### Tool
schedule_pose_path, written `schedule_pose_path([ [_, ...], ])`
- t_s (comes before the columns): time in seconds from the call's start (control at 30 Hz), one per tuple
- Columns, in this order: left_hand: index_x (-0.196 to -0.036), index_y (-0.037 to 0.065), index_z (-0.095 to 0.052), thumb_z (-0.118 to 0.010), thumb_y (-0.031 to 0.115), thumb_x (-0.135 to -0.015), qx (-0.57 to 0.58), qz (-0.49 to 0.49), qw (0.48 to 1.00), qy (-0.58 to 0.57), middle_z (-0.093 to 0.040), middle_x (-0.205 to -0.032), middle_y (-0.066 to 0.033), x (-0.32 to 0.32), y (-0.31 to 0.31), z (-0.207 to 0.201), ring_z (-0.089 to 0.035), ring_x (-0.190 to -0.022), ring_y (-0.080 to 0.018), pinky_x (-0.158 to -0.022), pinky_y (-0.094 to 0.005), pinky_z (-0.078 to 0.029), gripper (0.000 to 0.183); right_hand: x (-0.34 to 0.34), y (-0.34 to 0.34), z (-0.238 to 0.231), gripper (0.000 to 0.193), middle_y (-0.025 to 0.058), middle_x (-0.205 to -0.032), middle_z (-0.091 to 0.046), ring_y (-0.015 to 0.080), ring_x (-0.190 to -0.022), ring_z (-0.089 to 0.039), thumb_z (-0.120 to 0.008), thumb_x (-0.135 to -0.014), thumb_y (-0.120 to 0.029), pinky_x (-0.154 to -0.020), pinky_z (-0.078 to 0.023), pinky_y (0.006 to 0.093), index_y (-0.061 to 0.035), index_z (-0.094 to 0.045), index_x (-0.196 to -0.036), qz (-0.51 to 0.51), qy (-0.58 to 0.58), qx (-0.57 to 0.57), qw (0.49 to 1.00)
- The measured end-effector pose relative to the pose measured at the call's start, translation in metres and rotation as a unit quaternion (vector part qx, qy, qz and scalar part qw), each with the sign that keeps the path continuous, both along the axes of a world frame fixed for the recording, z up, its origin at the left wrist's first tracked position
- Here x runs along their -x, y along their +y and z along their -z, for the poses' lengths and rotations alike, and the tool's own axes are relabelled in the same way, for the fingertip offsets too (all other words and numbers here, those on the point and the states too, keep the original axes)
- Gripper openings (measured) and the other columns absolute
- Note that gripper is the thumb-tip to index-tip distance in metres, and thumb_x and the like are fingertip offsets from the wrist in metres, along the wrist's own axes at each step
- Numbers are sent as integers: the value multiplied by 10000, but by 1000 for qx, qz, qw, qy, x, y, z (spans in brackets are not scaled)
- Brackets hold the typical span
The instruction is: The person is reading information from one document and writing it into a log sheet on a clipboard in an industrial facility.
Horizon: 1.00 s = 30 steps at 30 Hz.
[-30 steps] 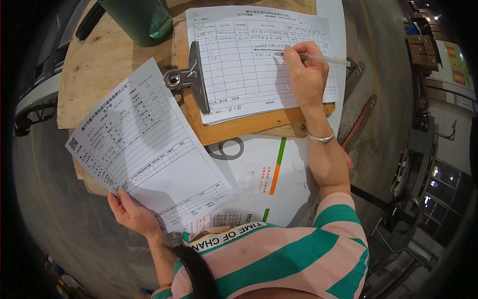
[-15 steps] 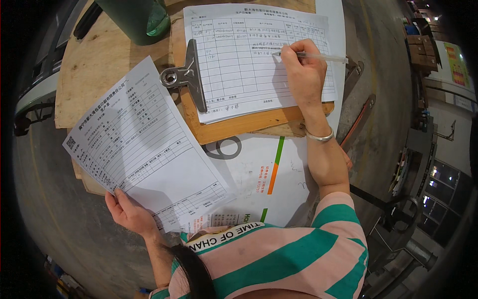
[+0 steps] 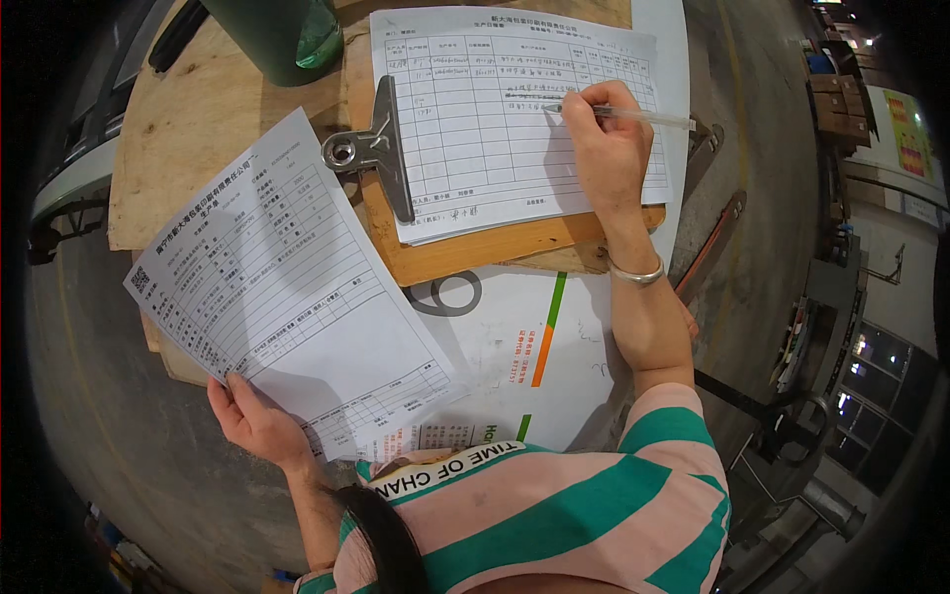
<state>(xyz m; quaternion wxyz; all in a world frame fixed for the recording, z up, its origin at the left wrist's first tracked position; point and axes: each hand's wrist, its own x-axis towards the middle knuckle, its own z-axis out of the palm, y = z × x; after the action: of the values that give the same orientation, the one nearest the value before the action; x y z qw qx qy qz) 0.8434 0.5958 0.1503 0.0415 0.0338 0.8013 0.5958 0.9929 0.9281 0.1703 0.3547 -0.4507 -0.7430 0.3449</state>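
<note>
My right hand [image 3: 609,148] is closed around a clear pen [image 3: 648,118], its tip resting on a ruled form [image 3: 465,163] with handwritten rows. That form lies on top of a few sheets on a wooden clipboard [image 3: 475,255]. A large metal clip [image 3: 388,153] grips the papers at their left edge. My left hand [image 3: 255,424] pinches the lower left edge of a loose printed sheet [image 3: 327,376], holding it tilted beside the clipboard. A silver bracelet [image 3: 636,272] circles my right wrist.
A dark green container [image 3: 267,35] stands at the upper left on a wooden board [image 3: 148,188]. Beneath the clipboard is a white printed surface [image 3: 584,346] with green and orange stripes. To the right lie metal tools, one an orange-handled bar [image 3: 708,247], and boxes [image 3: 836,109] are stacked farther off.
The pen tip and my right hand have shifted very slightly to the right along the written line. My left hand and the loose sheet stay nearly where they were.
</note>
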Motion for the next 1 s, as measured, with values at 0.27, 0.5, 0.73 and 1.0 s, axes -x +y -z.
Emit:
schedule_pose_path([
  [0.27, -1054, -71, -463, -408, 114, -896, 0, 3, 1000, -5, -549, -927, -82, -1, 3, -3, -472, -794, -100, -710, -202, -386, 250, 0, 1, 1, 97, -12, -554, -511, 43, -517, -441, -574, -749, -67, -465, -366, 205, -6, -514, -703, 21, 28, -1, 999],
  [0.5, -1064, -72, -457, -410, 120, -897, -1, -5, 1000, -9, -548, -928, -83, -1, 2, -1, -473, -789, -101, -703, -203, -389, 259, 2, 0, 0, 100, -7, -545, -505, 45, -511, -433, -569, -750, -68, -463, -365, 210, -5, -509, -700, 18, 13, -8, 1000],
  [0.73, -1055, -75, -459, -414, 117, -895, 8, -4, 1000, -13, -553, -917, -82, 0, 1, -2, -477, -784, -99, -695, -205, -394, 254, 1, 1, 2, 106, 3, -542, -507, 58, -506, -439, -569, -753, -75, -467, -373, 217, -1, -511, -704, 29, 10, -17, 999],
  [1.0, -1043, -72, -463, -416, 118, -894, 6, -12, 1000, -12, -555, -910, -80, 0, 2, -1, -476, -781, -97, -698, -202, -391, 246, 1, -1, -1, 111, 7, -538, -511, 55, -507, -447, -569, -752, -77, -467, -374, 216, -1, -508, -699, 18, -5, -13, 1000],
])
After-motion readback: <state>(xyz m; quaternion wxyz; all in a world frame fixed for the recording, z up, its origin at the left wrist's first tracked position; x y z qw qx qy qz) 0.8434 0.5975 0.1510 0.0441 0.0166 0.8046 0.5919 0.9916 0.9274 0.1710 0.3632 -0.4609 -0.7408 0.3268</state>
